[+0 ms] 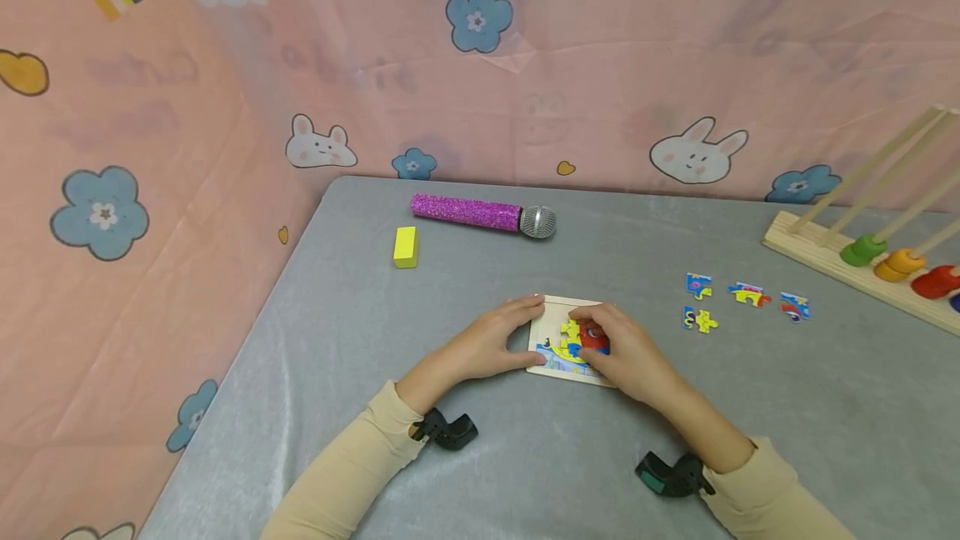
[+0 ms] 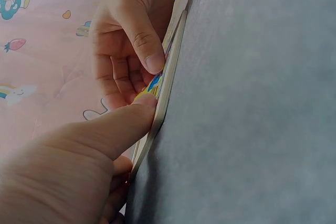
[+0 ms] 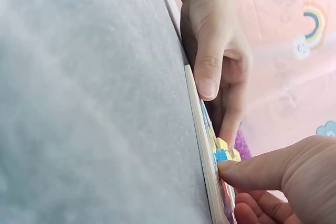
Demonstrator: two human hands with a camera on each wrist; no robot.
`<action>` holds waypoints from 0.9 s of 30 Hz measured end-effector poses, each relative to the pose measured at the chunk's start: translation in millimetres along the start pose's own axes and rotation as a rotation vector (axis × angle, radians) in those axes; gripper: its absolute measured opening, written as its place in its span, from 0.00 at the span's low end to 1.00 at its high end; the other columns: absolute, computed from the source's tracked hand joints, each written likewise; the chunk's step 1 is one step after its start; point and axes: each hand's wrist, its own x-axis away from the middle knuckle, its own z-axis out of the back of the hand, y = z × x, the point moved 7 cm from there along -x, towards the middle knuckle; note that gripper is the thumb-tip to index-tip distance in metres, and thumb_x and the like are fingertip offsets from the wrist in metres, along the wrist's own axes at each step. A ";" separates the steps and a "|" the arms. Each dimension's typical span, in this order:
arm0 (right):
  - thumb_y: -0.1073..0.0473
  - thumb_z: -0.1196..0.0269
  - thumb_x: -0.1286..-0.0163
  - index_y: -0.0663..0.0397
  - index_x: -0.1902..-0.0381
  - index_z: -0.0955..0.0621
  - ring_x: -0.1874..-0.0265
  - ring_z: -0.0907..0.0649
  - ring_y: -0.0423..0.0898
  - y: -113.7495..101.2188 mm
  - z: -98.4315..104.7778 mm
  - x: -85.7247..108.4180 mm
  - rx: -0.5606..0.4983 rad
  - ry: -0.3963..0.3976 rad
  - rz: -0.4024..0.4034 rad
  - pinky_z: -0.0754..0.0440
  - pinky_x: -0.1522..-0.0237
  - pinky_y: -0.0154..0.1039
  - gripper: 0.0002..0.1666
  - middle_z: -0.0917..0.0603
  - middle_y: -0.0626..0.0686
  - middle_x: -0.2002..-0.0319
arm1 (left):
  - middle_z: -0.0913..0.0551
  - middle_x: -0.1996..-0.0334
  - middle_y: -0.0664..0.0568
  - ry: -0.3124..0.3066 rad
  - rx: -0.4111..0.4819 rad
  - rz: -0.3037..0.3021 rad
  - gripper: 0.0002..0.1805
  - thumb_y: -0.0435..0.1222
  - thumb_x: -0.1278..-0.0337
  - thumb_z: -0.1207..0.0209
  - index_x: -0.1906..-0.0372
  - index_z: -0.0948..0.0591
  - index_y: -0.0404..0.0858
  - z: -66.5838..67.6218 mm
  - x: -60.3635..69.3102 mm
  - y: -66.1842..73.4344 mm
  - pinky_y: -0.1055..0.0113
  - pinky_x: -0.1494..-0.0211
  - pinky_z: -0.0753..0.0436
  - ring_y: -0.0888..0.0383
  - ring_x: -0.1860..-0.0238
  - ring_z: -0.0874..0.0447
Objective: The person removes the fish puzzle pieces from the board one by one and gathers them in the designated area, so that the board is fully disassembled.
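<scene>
A small wooden puzzle board [image 1: 553,311] lies on the grey table, partly filled with yellow, red and blue jigsaw pieces. My left hand [image 1: 491,340] holds its left side, thumb on the near left corner and fingers at the far edge. Over the right part of the board, my right hand [image 1: 633,357] has its thumb and fingers curled about a puzzle piece [image 3: 221,155]. That piece shows blue and yellow in the right wrist view and sits slightly raised at the board. The right fingers hide some of the board's far right side.
Several loose puzzle pieces [image 1: 748,294] lie to the right of the board. Beyond them stands a wooden peg stand [image 1: 806,244] with coloured rings. A purple glittery microphone [image 1: 468,212] and a yellow block [image 1: 406,247] lie toward the back. Pink printed cloth [image 1: 570,90] hangs behind the table.
</scene>
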 end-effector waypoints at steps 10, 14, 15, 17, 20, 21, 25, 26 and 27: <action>0.69 0.34 0.42 0.62 0.46 0.23 0.54 0.22 0.51 -2.2 0.7 -0.7 0.022 0.045 0.064 0.21 0.52 0.50 0.24 0.21 0.59 0.51 | 0.40 0.28 0.51 0.004 -0.007 -0.003 0.39 0.48 0.46 0.36 0.32 0.34 0.36 1.7 0.7 0.1 0.63 0.23 0.49 0.57 0.26 0.46; 0.68 0.33 0.43 0.62 0.47 0.22 0.61 0.23 0.46 0.2 3.0 -2.6 0.006 0.066 0.080 0.21 0.59 0.42 0.23 0.20 0.56 0.56 | 0.40 0.28 0.51 0.002 -0.010 -0.001 0.39 0.48 0.46 0.36 0.32 0.34 0.36 1.9 0.9 -0.3 0.63 0.23 0.49 0.57 0.26 0.46; 0.69 0.33 0.43 0.62 0.48 0.22 0.63 0.24 0.46 0.6 4.0 -2.8 -0.006 0.067 0.082 0.22 0.61 0.40 0.23 0.21 0.55 0.57 | 0.40 0.28 0.51 0.002 -0.010 -0.001 0.39 0.48 0.46 0.36 0.32 0.34 0.36 1.7 0.8 -0.7 0.63 0.23 0.49 0.57 0.26 0.46; 0.69 0.33 0.42 0.62 0.48 0.22 0.63 0.22 0.45 2.1 5.9 -3.5 -0.039 0.053 0.068 0.20 0.61 0.39 0.22 0.21 0.54 0.59 | 0.40 0.28 0.51 0.002 -0.009 0.000 0.40 0.48 0.45 0.36 0.31 0.34 0.36 1.5 0.9 -1.0 0.63 0.23 0.49 0.57 0.26 0.46; 0.68 0.35 0.40 0.63 0.47 0.22 0.60 0.19 0.48 5.0 10.6 -3.4 -0.078 0.030 0.039 0.18 0.57 0.43 0.22 0.20 0.56 0.57 | 0.40 0.28 0.51 0.000 -0.009 -0.002 0.40 0.49 0.45 0.36 0.31 0.35 0.36 0.5 0.3 -1.4 0.63 0.23 0.49 0.57 0.26 0.46; 0.68 0.35 0.40 0.63 0.46 0.22 0.59 0.19 0.49 6.5 12.4 -3.3 -0.085 0.025 0.031 0.18 0.56 0.44 0.22 0.20 0.56 0.56 | 0.40 0.28 0.51 -0.001 -0.008 -0.002 0.40 0.49 0.45 0.36 0.31 0.35 0.36 0.3 0.0 -1.2 0.63 0.23 0.49 0.57 0.26 0.46; 0.68 0.35 0.40 0.62 0.45 0.22 0.59 0.20 0.49 13.4 21.7 -2.2 -0.070 0.030 0.030 0.19 0.57 0.41 0.23 0.20 0.57 0.55 | 0.40 0.28 0.50 -0.003 -0.010 -0.006 0.40 0.48 0.46 0.36 0.31 0.35 0.35 -0.4 -0.3 -0.4 0.64 0.23 0.49 0.57 0.26 0.46; 0.68 0.35 0.40 0.62 0.45 0.22 0.59 0.20 0.48 15.1 24.6 -1.5 -0.065 0.036 0.032 0.19 0.57 0.40 0.23 0.20 0.56 0.55 | 0.40 0.28 0.50 -0.003 -0.009 -0.006 0.40 0.48 0.46 0.36 0.31 0.35 0.35 -0.4 -0.2 -0.3 0.64 0.23 0.49 0.57 0.26 0.46; 0.68 0.35 0.40 0.62 0.45 0.22 0.59 0.21 0.49 16.6 27.8 -0.5 -0.056 0.042 0.034 0.19 0.57 0.39 0.23 0.20 0.56 0.55 | 0.40 0.28 0.50 -0.002 -0.010 -0.006 0.40 0.48 0.46 0.35 0.31 0.35 0.35 -0.3 -0.1 -0.2 0.65 0.23 0.49 0.57 0.26 0.46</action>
